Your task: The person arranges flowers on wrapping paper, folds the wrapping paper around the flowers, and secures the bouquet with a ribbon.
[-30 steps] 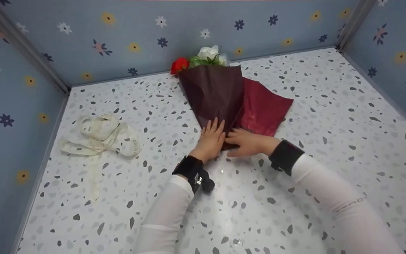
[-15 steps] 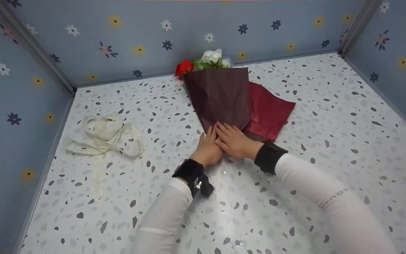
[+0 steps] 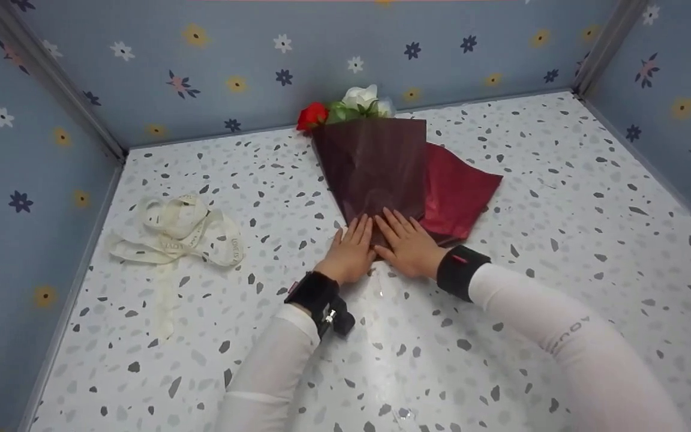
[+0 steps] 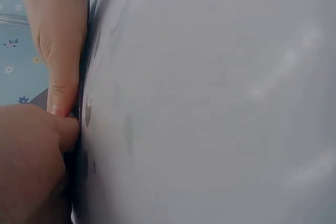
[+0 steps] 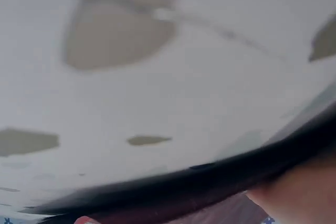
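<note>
A bouquet lies on the speckled table, with a red rose [image 3: 312, 116] and a white rose [image 3: 360, 96] sticking out at the far end. Dark maroon wrapping paper [image 3: 375, 162] covers its stems, and a brighter red sheet [image 3: 456, 186] fans out to the right. My left hand [image 3: 348, 255] presses the paper's narrow near end with straight fingers. Beside it, my right hand [image 3: 408, 243] lies flat on the same end, fingers spread a little. The thumbs meet or nearly meet. In the left wrist view both hands appear at the left edge; the right wrist view shows mostly tabletop.
A loose heap of cream printed ribbon [image 3: 183, 234] lies on the left of the table [image 3: 471, 372], one tail trailing toward the front. Blue flowered panels [image 3: 333, 36] enclose the back and sides. A small clear scrap [image 3: 404, 414] sits near the front edge.
The right hand has shifted from the paper's right edge onto its narrow end, beside the left hand. The maroon sheet's right side has spread slightly rightward over the red sheet.
</note>
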Available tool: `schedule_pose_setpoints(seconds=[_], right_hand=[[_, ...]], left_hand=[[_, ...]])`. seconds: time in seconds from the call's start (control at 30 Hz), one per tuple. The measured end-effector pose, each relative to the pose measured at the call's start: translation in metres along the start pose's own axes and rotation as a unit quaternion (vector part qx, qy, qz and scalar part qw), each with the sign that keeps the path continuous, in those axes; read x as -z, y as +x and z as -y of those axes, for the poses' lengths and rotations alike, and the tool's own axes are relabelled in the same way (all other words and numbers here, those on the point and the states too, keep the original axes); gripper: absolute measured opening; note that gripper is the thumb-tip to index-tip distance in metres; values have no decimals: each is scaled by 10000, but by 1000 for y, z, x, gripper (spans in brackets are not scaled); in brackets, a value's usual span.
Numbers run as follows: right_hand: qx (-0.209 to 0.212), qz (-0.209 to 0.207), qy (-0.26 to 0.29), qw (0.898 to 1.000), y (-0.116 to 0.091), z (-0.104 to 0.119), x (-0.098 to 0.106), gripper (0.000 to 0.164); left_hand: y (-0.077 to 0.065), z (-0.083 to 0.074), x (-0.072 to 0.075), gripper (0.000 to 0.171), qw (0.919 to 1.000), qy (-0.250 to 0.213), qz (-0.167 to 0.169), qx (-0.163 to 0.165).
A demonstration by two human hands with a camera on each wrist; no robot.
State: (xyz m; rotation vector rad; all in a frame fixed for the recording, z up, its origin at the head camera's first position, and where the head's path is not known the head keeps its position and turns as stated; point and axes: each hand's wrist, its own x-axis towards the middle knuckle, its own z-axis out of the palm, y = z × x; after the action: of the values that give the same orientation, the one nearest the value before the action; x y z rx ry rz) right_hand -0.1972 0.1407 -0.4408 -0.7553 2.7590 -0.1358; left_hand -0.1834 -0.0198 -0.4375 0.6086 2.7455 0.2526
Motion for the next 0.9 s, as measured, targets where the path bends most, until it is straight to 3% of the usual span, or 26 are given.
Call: schedule_pose_setpoints(seconds=[0.33, 0.6, 0.9], right_hand=[[240, -220, 312, 9990, -8, -1, -5, 62], [699, -308, -150, 9970, -17, 2, -11, 63], [1033, -275, 56, 9943, -34, 7, -13, 61]], left_hand=[[-10, 1, 1, 59, 9999, 48, 145, -70], [-23, -5, -2, 59, 9996, 218, 101, -126], [-40, -17, -4, 61, 9982, 562, 200, -17]])
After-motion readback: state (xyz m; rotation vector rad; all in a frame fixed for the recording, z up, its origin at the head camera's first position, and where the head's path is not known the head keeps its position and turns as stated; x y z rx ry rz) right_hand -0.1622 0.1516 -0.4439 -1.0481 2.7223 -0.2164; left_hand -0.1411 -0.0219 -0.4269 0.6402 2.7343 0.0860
